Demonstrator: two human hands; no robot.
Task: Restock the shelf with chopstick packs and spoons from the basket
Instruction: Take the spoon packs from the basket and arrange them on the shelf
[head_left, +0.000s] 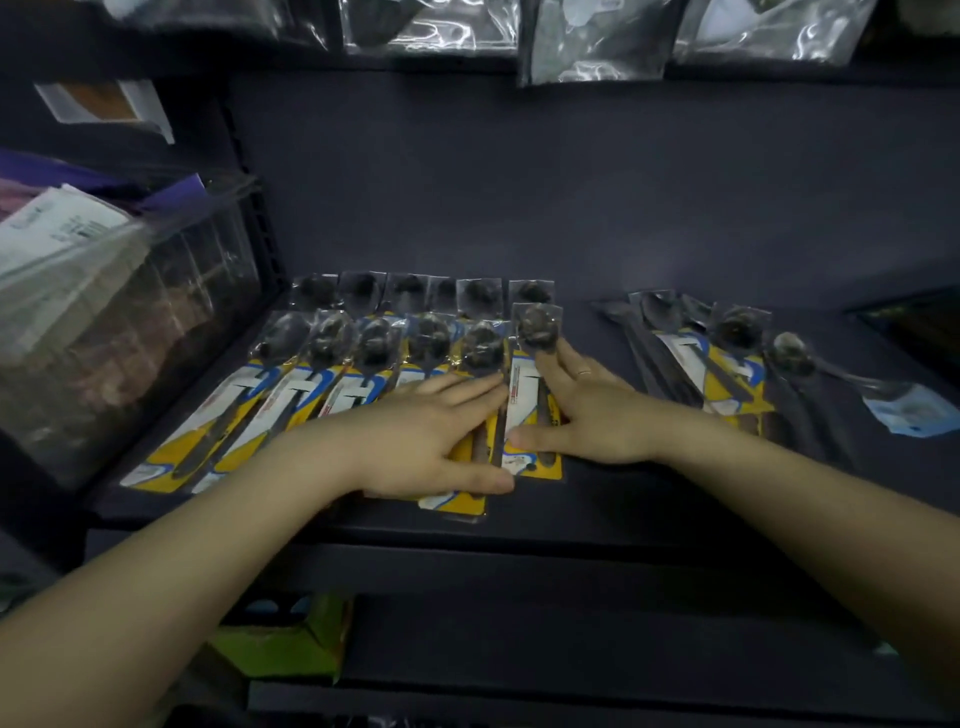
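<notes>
1. Shelf — dark, deep, with the spoons on its front half. No basket in view, and no chopstick packs that I can identify.

2. Left row of spoon packs — yellow-and-blue cards in clear sleeves, side by side, bowls toward the back wall and handles toward the shelf lip. A second rank of bowls shows behind them. To the right, well apart, lies a looser pile of spoons, fanned and overlapping.

3. Pack being placed — right end of the left row, long axis front-to-back like its neighbours, sitting a little further back than the next pack, whose card overhangs the lip.

4. Left hand — flat, palm down, fingers spread over the row's right-end packs, thumb at the front edge. Pressing, not gripping.

5. Right hand — grip loose and open: fingers laid along the pack's right edge up toward the bowl, thumb across its lower end. It steadies the pack without closing on it.

6. Judgement — the pack lies between the hands, touching both; squaring it probably needs a short slide along its long axis, and the right hand is better placed.
</notes>
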